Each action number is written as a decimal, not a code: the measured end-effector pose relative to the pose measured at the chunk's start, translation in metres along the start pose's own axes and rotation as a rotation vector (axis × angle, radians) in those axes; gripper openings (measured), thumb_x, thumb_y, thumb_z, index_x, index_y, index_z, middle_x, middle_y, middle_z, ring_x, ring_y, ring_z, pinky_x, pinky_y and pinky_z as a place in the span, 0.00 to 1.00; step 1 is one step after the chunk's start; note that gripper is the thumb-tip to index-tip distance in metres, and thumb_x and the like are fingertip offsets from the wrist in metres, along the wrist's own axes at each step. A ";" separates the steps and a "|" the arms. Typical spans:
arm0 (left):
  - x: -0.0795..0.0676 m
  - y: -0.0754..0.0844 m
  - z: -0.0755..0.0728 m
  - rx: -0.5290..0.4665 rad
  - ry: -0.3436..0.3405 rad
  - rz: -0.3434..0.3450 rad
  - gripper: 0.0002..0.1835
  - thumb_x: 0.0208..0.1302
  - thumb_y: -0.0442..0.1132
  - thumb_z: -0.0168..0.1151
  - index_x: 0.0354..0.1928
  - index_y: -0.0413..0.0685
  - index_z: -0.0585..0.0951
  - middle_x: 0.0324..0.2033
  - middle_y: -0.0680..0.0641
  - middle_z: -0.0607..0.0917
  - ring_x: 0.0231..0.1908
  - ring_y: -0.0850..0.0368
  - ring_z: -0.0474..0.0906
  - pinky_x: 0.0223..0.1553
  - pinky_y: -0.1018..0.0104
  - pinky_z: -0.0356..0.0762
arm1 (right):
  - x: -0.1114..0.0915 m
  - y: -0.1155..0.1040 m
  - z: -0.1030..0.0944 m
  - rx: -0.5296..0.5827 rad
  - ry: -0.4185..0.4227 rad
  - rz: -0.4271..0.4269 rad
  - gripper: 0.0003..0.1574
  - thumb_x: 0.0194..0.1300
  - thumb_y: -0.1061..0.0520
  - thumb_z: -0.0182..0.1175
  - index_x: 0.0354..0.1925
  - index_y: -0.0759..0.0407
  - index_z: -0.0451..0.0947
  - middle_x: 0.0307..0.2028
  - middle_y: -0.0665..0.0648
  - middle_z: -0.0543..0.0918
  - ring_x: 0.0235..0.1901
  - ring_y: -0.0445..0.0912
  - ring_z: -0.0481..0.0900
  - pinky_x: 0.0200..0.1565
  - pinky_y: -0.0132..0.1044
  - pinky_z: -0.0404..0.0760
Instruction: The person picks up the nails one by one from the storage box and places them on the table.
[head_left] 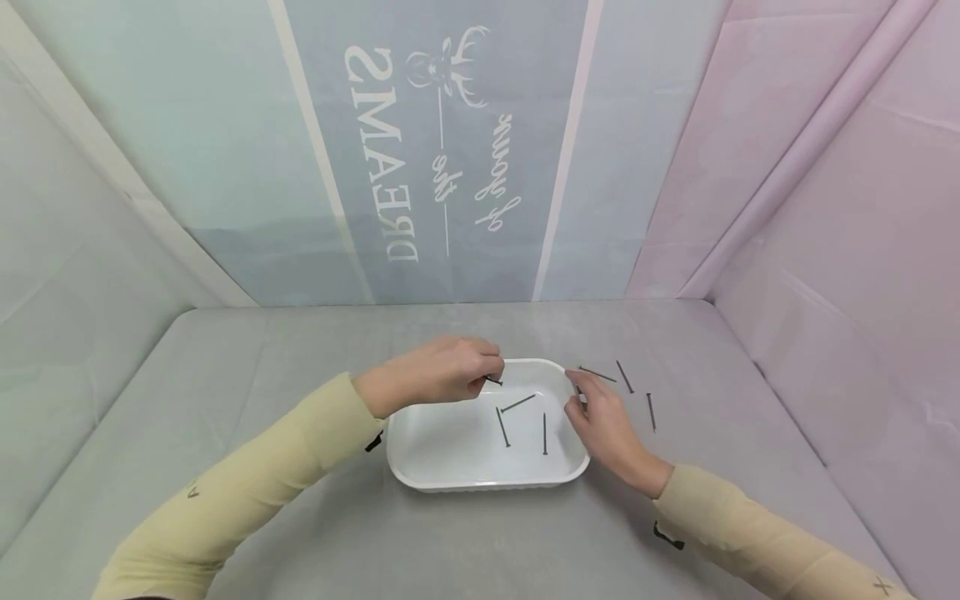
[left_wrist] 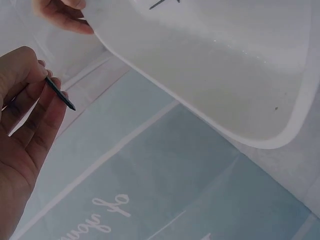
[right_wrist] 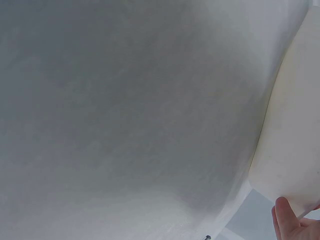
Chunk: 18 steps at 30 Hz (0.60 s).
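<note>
My left hand [head_left: 448,369] is over the far side of a white tray [head_left: 450,483]. Its thumb and fingers pinch a dark nail [left_wrist: 61,94], whose pointed end sticks out in the left wrist view. At the tray's right end, my right hand [head_left: 609,421] grips the rim; the right wrist view shows its fingers [right_wrist: 286,215] against the outer wall. A dark bit shows between these fingers, too small to identify. Three nails lie apart from the left hand on the tray floor: a slanted nail [head_left: 518,403], one beside it [head_left: 503,427] and another nail [head_left: 544,433].
To the right of the tray, three loose nails lie on the grey tabletop [head_left: 315,517]: a far nail [head_left: 597,374], a middle nail [head_left: 626,377] and a nearer nail [head_left: 652,412]. A printed fabric wall [head_left: 465,275] stands behind, with pale side walls left and right.
</note>
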<state>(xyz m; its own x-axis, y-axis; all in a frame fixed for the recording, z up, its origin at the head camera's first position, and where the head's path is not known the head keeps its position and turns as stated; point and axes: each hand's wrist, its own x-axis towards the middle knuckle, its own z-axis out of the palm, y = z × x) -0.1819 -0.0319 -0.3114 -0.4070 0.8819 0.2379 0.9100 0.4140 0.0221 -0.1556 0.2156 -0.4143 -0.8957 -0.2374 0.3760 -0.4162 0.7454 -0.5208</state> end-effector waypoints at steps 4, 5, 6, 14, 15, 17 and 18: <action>-0.003 0.000 -0.002 0.006 0.034 -0.009 0.12 0.46 0.22 0.52 0.25 0.48 0.76 0.21 0.54 0.72 0.23 0.62 0.68 0.23 0.75 0.64 | 0.000 0.000 0.000 0.002 -0.001 -0.001 0.24 0.58 0.67 0.48 0.54 0.70 0.69 0.52 0.67 0.74 0.43 0.54 0.79 0.38 0.35 0.80; -0.003 0.000 -0.003 0.004 0.046 -0.008 0.12 0.46 0.22 0.53 0.25 0.48 0.76 0.22 0.54 0.73 0.23 0.62 0.69 0.23 0.75 0.65 | 0.000 0.000 0.000 0.003 0.000 -0.001 0.24 0.58 0.67 0.48 0.54 0.70 0.69 0.52 0.67 0.74 0.43 0.54 0.79 0.38 0.35 0.80; -0.004 -0.001 -0.003 0.001 0.061 -0.010 0.12 0.46 0.22 0.53 0.25 0.47 0.77 0.22 0.54 0.74 0.24 0.62 0.70 0.24 0.75 0.66 | 0.000 0.000 0.000 0.005 0.000 0.000 0.24 0.58 0.67 0.48 0.54 0.70 0.69 0.52 0.67 0.74 0.44 0.54 0.79 0.38 0.35 0.80; -0.011 -0.003 -0.004 -0.024 0.189 -0.014 0.13 0.42 0.21 0.55 0.25 0.47 0.77 0.23 0.54 0.77 0.24 0.62 0.73 0.25 0.75 0.68 | 0.000 0.001 0.000 0.006 0.001 0.008 0.24 0.58 0.67 0.48 0.54 0.71 0.68 0.52 0.67 0.73 0.44 0.55 0.78 0.39 0.36 0.80; -0.012 -0.003 -0.004 -0.020 0.198 -0.015 0.12 0.42 0.22 0.55 0.26 0.47 0.78 0.23 0.54 0.77 0.24 0.62 0.72 0.24 0.75 0.67 | 0.000 0.001 0.000 0.005 0.003 0.006 0.24 0.58 0.67 0.48 0.54 0.71 0.68 0.51 0.67 0.73 0.44 0.55 0.78 0.38 0.36 0.80; -0.014 -0.004 -0.005 -0.013 0.215 -0.021 0.12 0.42 0.22 0.56 0.26 0.47 0.78 0.23 0.54 0.76 0.23 0.62 0.71 0.23 0.75 0.67 | 0.000 0.001 0.001 0.005 0.007 0.005 0.24 0.58 0.67 0.49 0.54 0.71 0.69 0.51 0.67 0.73 0.43 0.55 0.78 0.38 0.36 0.80; -0.016 -0.004 -0.005 -0.015 0.223 -0.023 0.13 0.42 0.22 0.56 0.26 0.47 0.78 0.23 0.54 0.77 0.23 0.63 0.71 0.23 0.75 0.67 | 0.000 0.001 0.001 0.005 0.008 0.004 0.24 0.58 0.68 0.49 0.54 0.72 0.69 0.51 0.67 0.73 0.43 0.55 0.78 0.38 0.36 0.80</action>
<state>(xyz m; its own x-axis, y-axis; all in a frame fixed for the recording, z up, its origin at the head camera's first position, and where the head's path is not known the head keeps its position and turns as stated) -0.1787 -0.0484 -0.3103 -0.4015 0.7998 0.4461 0.9025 0.4285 0.0440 -0.1563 0.2158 -0.4152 -0.8960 -0.2292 0.3803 -0.4134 0.7432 -0.5261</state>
